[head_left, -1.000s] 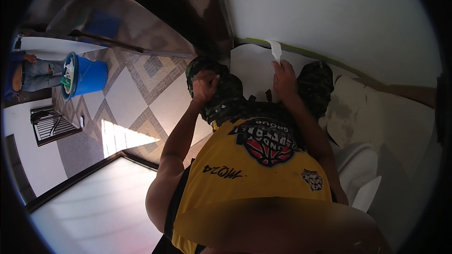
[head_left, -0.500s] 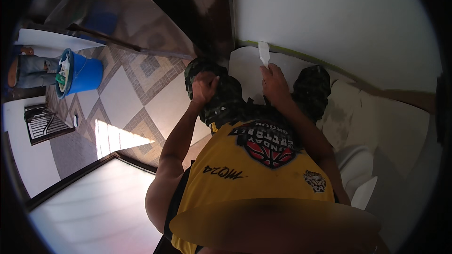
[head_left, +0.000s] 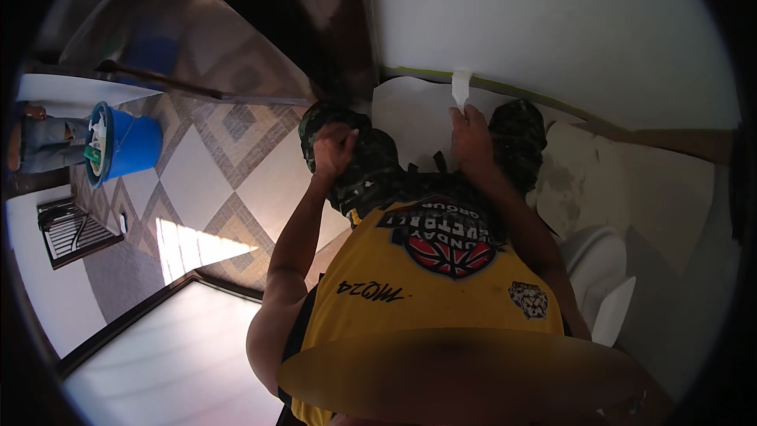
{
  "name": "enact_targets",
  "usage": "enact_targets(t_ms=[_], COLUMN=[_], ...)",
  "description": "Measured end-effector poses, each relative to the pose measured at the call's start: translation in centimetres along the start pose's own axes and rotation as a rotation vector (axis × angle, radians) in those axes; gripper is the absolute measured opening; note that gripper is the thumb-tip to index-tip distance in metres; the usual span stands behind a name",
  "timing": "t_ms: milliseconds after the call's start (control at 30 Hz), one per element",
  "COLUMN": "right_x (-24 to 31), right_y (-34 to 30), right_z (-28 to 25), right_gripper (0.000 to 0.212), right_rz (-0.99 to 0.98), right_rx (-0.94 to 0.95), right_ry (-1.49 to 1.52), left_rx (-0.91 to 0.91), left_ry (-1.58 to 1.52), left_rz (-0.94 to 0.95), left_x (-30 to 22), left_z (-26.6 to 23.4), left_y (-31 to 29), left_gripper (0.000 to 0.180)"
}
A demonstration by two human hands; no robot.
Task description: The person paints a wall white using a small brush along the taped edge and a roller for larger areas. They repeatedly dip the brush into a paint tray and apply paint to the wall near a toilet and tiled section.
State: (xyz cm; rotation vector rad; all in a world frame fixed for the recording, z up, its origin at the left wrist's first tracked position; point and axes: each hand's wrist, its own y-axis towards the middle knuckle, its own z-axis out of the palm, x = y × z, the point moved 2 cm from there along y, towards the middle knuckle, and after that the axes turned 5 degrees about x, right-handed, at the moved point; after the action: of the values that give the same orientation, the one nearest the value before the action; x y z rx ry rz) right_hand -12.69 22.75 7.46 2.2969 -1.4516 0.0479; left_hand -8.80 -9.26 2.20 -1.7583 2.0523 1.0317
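My right hand (head_left: 472,142) grips a flat paintbrush (head_left: 461,91) with a white head, its fingers round the handle. The brush head touches the bottom of the white wall (head_left: 552,24), at a yellow-green strip (head_left: 512,93) that runs along the wall's foot. My left hand (head_left: 333,148) rests on my left knee in camouflage trousers, fingers curled in and no tool visible in it. A pale sheet (head_left: 406,110) covers the floor between my knees and the wall.
A dark glossy door (head_left: 331,24) stands just left of the wall corner. Farther left, a blue bucket (head_left: 136,142) with things in it stands on patterned tiles (head_left: 197,158), beside a person in jeans (head_left: 55,142). White curved objects (head_left: 595,268) lie to my right.
My right hand has moved the paintbrush a little to the right along the foot of the wall. My left hand stays on the knee. The whole view has shifted slightly.
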Motion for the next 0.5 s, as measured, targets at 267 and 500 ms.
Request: enact_targets(t_ms=[267,500], right_x=[5.3,-1.1], right_y=[3.9,1.1], right_z=[2.6,0.0], right_gripper=[0.030,0.032], right_rz=[-0.226,-0.094], right_rx=[0.143,0.028], right_ry=[0.215,0.011], left_rx=[0.009,0.008], left_ry=[-0.001,0.010], left_rz=[-0.010,-0.008], left_x=[-0.5,-0.9], left_z=[-0.5,-0.4], left_y=[0.0,0.5], left_gripper=[0.015,0.014])
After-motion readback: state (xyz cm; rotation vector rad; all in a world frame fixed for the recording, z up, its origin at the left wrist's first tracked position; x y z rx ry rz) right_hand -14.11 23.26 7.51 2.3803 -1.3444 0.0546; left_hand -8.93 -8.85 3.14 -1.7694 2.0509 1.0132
